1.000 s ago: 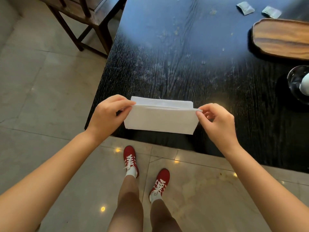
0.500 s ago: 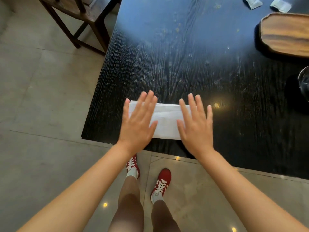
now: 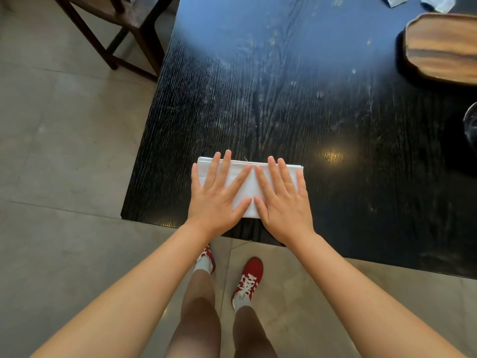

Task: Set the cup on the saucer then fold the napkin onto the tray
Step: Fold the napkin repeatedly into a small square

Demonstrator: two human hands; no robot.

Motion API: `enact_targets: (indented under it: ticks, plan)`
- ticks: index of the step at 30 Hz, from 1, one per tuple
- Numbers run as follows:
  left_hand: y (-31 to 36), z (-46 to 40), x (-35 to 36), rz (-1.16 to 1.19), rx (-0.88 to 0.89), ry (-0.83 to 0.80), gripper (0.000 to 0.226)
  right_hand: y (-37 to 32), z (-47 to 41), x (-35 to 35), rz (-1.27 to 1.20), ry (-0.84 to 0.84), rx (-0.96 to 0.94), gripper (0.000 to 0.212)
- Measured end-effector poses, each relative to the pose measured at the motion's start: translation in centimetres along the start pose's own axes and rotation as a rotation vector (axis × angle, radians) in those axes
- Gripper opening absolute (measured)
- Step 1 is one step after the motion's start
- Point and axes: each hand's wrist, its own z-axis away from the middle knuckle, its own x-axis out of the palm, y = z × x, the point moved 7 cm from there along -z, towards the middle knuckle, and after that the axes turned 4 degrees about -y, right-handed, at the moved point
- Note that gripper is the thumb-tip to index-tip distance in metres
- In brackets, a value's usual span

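Left hand (image 3: 215, 200) and right hand (image 3: 282, 204) palms down, side by side, fingers (image 3: 227, 164) spread flat

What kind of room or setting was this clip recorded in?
Probably a dining or tea room, home or cafe; I can't tell which. Clues: a large black wood-grain table, a dark wooden chair on a polished tile floor, a wooden tray, and a white napkin being pressed flat.

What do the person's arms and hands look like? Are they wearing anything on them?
Both arms are bare, with no sleeves showing. The left hand and right hand wear no gloves, and no rings, watch or bracelets show. The fingers have short, plain nails.
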Motion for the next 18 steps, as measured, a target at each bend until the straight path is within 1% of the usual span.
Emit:
enact_targets:
  ticks: [5,7,11,12,14,16,18]
  plan:
    - [-0.1,-0.3,-0.2,-0.007,0.025,-0.05,0.066,0.6,0.3,0.0,-0.02,-0.033,-0.059,0.065]
    - [-0.5,-1.2,-0.6,-0.01,0.087,-0.07,0.065,2.0,0.8,0.0,0.006,-0.023,-0.071,0.066]
    - [-1.9,-2.4,-1.2,-0.097,0.269,-0.093,0.063,3.9,2.6,0.5,0.035,-0.029,-0.024,0.068]
    - [-1.9,-2.4,-1.1,-0.12,0.279,-0.094,0.063,3.8,3.2,0.7,0.028,-0.036,-0.016,0.068]
    - [-1.5,-2.0,-1.0,-0.124,0.202,-0.077,0.064,3.3,4.4,0.8,-0.008,-0.028,0.027,0.069]
    - [-0.2,-1.7,-1.1,-0.05,0.095,-0.06,0.066,2.6,5.9,0.8,-0.049,-0.005,0.078,0.069]
    - [1.1,-1.5,-1.0,0.045,0.027,-0.055,0.063,1.6,7.8,1.1,-0.052,0.026,0.091,0.069]
